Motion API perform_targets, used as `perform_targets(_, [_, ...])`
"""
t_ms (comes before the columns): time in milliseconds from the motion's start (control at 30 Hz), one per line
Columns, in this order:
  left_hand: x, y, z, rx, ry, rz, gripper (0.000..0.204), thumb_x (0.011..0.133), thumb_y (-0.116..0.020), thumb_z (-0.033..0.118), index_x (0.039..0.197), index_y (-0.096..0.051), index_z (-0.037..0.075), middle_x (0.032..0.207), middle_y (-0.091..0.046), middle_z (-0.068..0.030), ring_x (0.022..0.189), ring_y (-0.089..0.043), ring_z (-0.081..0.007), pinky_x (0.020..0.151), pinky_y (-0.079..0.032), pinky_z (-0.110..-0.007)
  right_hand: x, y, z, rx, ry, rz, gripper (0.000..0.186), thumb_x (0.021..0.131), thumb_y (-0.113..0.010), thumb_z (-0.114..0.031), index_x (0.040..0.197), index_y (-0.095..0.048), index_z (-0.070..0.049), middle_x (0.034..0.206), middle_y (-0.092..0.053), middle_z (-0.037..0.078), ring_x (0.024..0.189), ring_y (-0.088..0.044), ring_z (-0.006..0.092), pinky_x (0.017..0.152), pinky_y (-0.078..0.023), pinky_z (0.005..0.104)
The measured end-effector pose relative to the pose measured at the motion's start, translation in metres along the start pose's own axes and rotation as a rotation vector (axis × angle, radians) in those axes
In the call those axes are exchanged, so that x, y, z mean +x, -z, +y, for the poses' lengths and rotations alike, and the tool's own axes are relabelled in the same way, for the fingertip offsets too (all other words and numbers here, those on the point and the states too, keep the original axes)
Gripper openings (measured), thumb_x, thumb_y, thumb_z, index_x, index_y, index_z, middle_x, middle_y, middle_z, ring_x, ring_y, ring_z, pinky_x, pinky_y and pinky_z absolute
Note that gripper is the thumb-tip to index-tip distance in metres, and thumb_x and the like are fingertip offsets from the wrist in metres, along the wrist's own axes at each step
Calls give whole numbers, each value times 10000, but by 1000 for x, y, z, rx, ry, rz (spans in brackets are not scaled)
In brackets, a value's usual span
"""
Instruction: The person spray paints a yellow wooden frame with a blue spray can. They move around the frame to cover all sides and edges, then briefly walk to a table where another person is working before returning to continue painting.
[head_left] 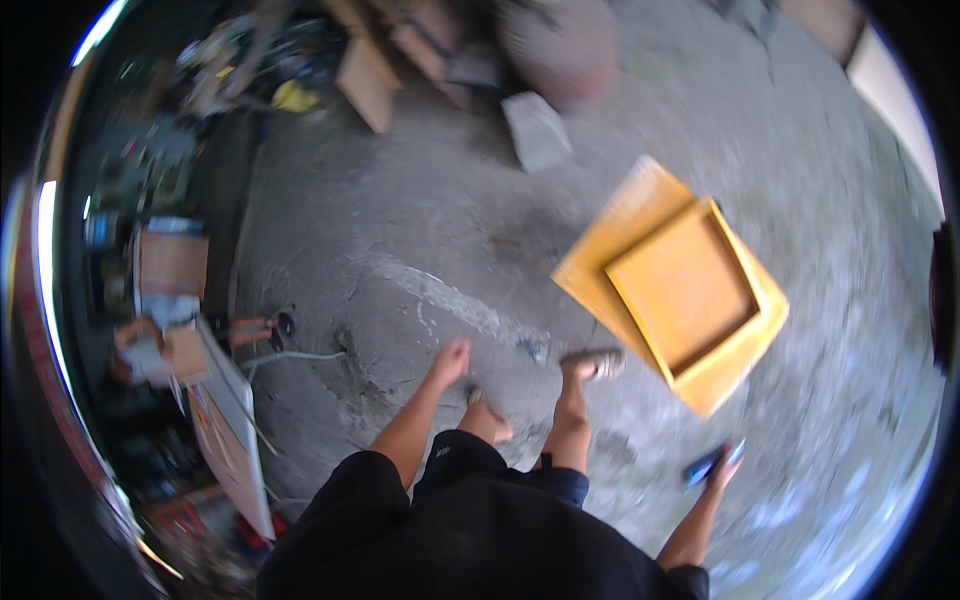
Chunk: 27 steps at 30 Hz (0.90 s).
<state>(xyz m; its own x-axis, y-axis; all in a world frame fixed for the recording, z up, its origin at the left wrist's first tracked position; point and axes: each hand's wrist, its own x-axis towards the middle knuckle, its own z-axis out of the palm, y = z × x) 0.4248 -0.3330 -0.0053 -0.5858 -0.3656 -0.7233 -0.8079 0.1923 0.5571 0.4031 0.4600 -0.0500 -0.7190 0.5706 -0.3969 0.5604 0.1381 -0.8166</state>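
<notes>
My left hand [453, 362] hangs in front of my left leg, its fingers curled in, with nothing seen in it. Out to the right, my right hand [733, 464] grips a small, flat, dark blue object [704, 468] with a pale edge; blur hides its exact kind. Beyond that hand, a shallow yellow wooden tray [688, 290] with raised sides rests on a larger yellow board [625, 235]. Neither hand touches the tray or the board.
Grey concrete floor [420, 210] spreads around my feet. A pale block [537, 130] and a large rounded object [565, 50] stand ahead, near wooden boards [367, 85]. At left, another person [145, 350] is beside a table [225, 440].
</notes>
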Motion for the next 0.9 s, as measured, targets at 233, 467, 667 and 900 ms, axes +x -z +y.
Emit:
perform_targets(233, [-262,73,-168,-54,326,82,280,958,-595,258,1113,-765,98,771,-728,-144,667,-726,-279,696,-589,-417,-277,-40,34,-994,19,-538,658,745,-840,-379,1154,-554,50,989,-677,222,880,-657,355,808,-550,467])
perform_targets(467, [-324,89,-366,-27,224,190,432,964,-537,452,1032,-801,117,758,-738,-133,889,-737,-343,863,-570,-465,-341,-182,-36,-933,309,-690,768,667,-900,-442,1196,-556,-4,1079,-689,232,983,-675,390,887,-534,495])
perform_targets(667, [-366,101,-413,-555,389,281,460,942,-576,483,859,-827,107,740,-745,-114,619,-715,-272,685,-598,-411,-386,-300,-157,-854,697,-798,791,671,-912,-460,1239,-555,-42,1119,-697,237,1019,-686,397,916,-531,492])
perform_targets(900, [-409,80,-483,-749,436,565,491,947,-584,513,775,-829,124,703,-747,-107,636,-719,-249,695,-593,-390,-555,-367,-211,-1233,884,-1094,805,700,-912,-457,1322,-548,-99,1132,-710,247,1060,-697,410,911,-546,491])
